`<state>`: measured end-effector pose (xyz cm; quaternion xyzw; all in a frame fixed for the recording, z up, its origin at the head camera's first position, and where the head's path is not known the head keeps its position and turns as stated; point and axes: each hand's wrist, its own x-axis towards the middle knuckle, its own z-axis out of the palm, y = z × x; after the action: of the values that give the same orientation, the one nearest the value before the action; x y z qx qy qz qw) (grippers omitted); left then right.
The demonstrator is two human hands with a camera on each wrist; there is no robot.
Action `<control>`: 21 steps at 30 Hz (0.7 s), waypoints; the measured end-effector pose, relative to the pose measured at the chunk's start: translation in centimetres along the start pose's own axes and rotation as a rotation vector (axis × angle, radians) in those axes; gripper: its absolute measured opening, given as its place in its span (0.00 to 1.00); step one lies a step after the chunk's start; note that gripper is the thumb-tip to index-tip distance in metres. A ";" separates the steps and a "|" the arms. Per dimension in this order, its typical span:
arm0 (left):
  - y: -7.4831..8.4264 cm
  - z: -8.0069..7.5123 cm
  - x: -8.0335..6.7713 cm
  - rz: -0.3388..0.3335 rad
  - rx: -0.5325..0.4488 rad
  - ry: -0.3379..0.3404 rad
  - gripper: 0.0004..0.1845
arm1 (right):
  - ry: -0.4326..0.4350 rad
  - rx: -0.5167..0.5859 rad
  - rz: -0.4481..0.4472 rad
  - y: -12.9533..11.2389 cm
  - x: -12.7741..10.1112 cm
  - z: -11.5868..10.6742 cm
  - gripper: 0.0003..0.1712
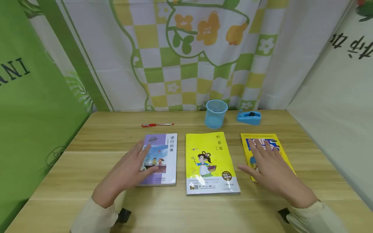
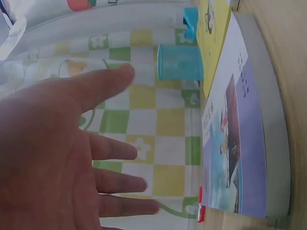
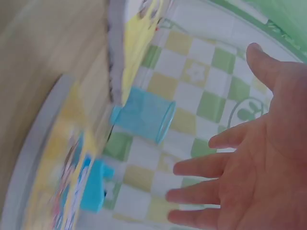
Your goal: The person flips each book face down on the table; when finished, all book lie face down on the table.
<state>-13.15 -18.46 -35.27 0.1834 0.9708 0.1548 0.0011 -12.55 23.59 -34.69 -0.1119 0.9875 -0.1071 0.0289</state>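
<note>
Three books lie flat in a row on the wooden worktop (image 1: 87,161), covers up, so each is easy to see and reach. The left hand (image 1: 128,173) is over the purple book (image 1: 161,155) with its grip open and fingers straight, holding nothing. The right hand (image 1: 271,168) is spread flat over the yellow and blue book (image 1: 272,142), also open. I cannot tell if the hands press down or just hover. The yellow book (image 1: 209,161) sits between them, untouched. Behind stand a blue cup (image 1: 216,114), a blue tape holder (image 1: 249,117) and a red pen (image 1: 157,125).
</note>
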 end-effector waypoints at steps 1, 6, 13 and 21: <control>-0.1 -0.1 0.2 0.001 -0.007 -0.011 0.44 | 0.008 -0.001 -0.015 -0.5 0.2 -0.1 0.60; -1.1 -0.7 1.6 -0.051 -0.014 -0.085 0.38 | 0.011 0.001 -0.083 -4.0 1.8 -0.1 0.55; -2.7 -0.4 3.2 -0.105 -0.050 -0.149 0.37 | -0.043 0.061 -0.196 -9.0 5.0 1.7 0.46; -4.0 0.6 4.0 -0.123 -0.076 -0.151 0.38 | -0.102 0.192 -0.249 -12.6 8.2 4.0 0.42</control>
<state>-18.26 -20.38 -36.80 0.1345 0.9707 0.1769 0.0909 -17.47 8.89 -36.08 -0.2354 0.9485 -0.1979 0.0762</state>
